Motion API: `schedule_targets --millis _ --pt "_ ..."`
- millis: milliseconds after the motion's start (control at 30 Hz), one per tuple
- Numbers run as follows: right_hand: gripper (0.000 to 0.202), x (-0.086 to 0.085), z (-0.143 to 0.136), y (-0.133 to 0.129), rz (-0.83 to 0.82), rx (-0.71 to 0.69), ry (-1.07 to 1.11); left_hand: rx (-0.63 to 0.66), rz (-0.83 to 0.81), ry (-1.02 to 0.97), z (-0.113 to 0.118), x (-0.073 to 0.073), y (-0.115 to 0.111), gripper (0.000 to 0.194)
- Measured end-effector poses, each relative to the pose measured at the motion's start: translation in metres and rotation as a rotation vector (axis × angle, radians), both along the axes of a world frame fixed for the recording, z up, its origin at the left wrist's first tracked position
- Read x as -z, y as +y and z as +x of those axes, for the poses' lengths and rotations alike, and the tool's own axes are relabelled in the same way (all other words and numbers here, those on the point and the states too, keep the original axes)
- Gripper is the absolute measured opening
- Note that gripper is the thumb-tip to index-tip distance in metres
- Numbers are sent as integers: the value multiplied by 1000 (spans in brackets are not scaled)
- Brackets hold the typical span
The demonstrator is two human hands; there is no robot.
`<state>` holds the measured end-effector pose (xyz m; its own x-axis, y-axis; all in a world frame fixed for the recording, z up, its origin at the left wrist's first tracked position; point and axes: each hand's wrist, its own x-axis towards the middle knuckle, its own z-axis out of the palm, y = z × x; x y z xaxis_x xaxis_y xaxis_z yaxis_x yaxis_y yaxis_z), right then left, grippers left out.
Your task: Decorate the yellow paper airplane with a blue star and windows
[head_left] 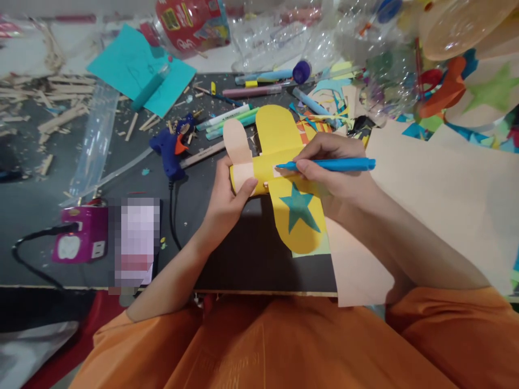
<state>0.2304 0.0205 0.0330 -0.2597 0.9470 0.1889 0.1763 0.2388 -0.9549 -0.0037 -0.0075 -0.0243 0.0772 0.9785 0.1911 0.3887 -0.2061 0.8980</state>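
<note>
A yellow paper airplane model (263, 168) with a tube body lies over the dark table in front of me. My left hand (231, 189) is closed around its tail end, thumb on top by a pale paper band and an upright pale fin (237, 138). My right hand (334, 159) grips a blue marker (344, 164), its tip at a small pale patch on the body between the wings; whether it touches is hard to tell. One rounded yellow wing (278, 127) points away. The nearer wing bears a teal star (300, 209).
Left of the airplane lie a blue glue gun (168, 148), a purple power adapter (81, 235) and a blurred phone (138, 237). Several markers (231, 119), paper scraps and wood sticks (65, 89) are behind. Large pale paper sheets (441, 200) cover the right; plastic bottles (194, 24) line the back.
</note>
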Motion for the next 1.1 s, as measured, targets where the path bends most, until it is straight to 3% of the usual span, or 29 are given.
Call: schedule_targets --millis 700,1100 --pt "21 3 -3 1 114 -55 -22 32 26 35 -2 0 2 60" --pt "23 -3 1 1 32 -114 -84 27 3 30 -2 -2 2 58"
